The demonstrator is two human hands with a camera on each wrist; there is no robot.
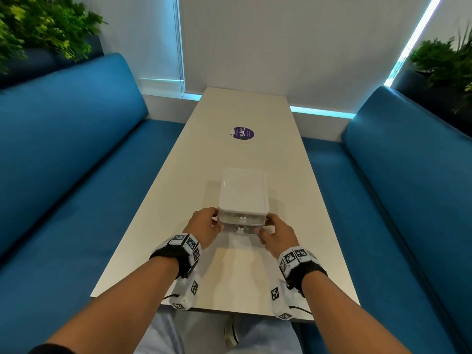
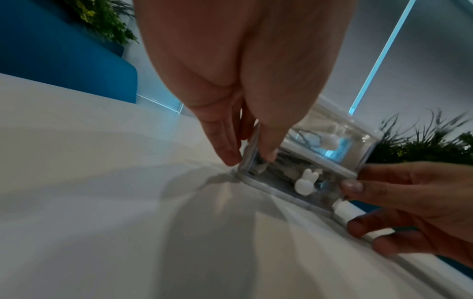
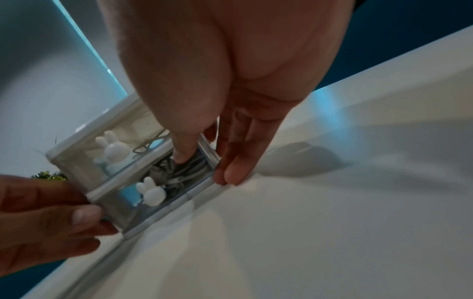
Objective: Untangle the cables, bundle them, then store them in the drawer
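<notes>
A small clear two-drawer box stands on the pale table, each drawer with a white bunny knob. Grey cables lie coiled inside the lower drawer, and another cable shows in the upper one. My left hand is at the box's front left corner: its thumb presses the lower drawer's front and its straight fingers lie along the side. My right hand mirrors it at the front right corner, thumb on the drawer front, fingers straight beside the box.
Blue padded benches run along both sides of the table. A round purple sticker lies on the table beyond the box. Green plants stand behind both benches. The near table edge is just under my wrists.
</notes>
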